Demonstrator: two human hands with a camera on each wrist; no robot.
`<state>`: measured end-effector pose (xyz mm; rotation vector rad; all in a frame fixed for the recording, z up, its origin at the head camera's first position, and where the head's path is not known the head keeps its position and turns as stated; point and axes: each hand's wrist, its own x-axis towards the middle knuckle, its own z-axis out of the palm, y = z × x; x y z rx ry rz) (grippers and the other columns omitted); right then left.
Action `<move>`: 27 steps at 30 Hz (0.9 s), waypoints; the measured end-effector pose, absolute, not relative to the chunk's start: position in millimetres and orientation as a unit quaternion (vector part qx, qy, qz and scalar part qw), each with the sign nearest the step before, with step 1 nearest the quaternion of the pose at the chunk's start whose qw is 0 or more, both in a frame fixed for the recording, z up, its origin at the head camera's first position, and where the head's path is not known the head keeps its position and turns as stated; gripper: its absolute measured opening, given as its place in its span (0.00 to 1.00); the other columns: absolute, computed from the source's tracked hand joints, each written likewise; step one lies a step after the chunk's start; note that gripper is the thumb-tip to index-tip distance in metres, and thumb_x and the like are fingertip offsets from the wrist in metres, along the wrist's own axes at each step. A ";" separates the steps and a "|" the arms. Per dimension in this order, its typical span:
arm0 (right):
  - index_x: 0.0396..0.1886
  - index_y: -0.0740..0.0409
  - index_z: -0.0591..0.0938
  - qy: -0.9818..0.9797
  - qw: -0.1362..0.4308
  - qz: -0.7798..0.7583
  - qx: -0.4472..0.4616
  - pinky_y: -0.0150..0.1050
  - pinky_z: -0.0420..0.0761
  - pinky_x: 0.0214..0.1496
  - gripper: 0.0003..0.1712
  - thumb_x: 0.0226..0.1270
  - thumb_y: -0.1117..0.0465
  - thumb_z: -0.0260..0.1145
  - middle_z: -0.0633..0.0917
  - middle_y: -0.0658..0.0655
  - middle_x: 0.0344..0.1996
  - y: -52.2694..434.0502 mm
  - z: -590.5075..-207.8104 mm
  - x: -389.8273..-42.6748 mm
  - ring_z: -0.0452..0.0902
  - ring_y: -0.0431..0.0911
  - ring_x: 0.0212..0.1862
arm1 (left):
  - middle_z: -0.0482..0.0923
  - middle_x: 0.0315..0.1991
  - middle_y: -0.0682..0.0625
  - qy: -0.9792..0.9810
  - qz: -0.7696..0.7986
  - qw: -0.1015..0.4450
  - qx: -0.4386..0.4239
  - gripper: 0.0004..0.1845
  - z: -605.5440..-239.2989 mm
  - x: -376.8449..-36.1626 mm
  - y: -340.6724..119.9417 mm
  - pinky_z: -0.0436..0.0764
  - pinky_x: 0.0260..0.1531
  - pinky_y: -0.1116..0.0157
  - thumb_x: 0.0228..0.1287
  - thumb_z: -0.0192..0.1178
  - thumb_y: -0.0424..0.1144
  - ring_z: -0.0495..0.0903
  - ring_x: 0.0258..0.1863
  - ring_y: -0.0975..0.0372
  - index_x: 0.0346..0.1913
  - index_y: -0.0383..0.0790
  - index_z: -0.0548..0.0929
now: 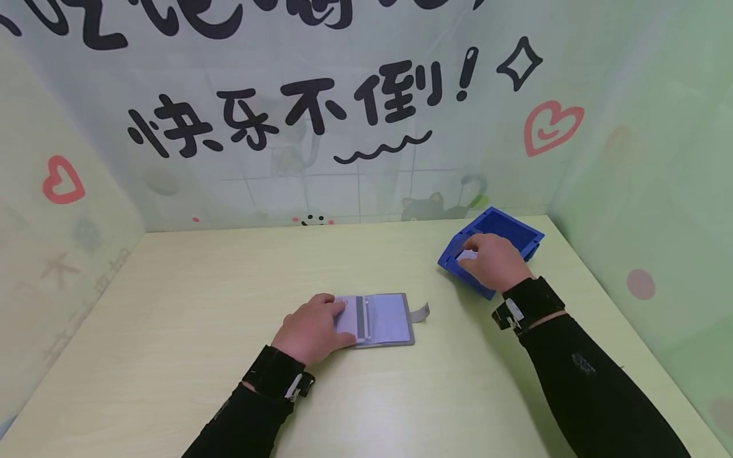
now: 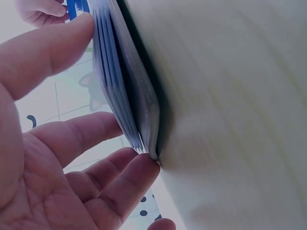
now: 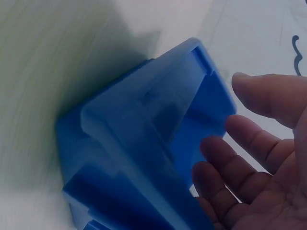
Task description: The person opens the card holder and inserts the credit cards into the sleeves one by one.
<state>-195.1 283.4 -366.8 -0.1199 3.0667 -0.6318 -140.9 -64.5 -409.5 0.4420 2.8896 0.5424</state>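
Observation:
A small card holder [image 1: 389, 321] with clear sleeve pages and a grey cover lies spread on the table, its strap [image 1: 420, 313] sticking out to the right. My left hand [image 1: 312, 327] holds its left part, thumb at the near edge and fingers toward the far edge. In the left wrist view its stacked pages [image 2: 108, 67] show between thumb and fingers. My right hand [image 1: 495, 261] is over the near left part of a blue plastic bin [image 1: 487, 219]. A whitish patch [image 1: 466, 254] shows beside those fingers. The right wrist view shows thumb and fingers [image 3: 216, 148] apart, with nothing between them.
The pale wooden table [image 1: 200, 305] meets a printed cloth backdrop [image 1: 321, 184] at the back. A green-tinted side panel [image 1: 641, 210] stands along the right edge, close to the bin. Another pale panel [image 1: 57, 254] borders the left.

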 end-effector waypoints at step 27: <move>0.56 0.66 0.86 0.995 0.072 -0.074 -0.017 0.66 0.82 0.56 0.19 0.76 0.60 0.57 0.88 0.68 0.49 301.1 -375.9 -226.9 0.85 0.65 0.49 | 0.75 0.71 0.38 0.968 0.186 0.089 0.146 0.36 -406.5 -141.2 -63.6 0.85 0.50 0.51 0.60 0.76 0.52 0.82 0.54 0.52 0.69 0.40 0.82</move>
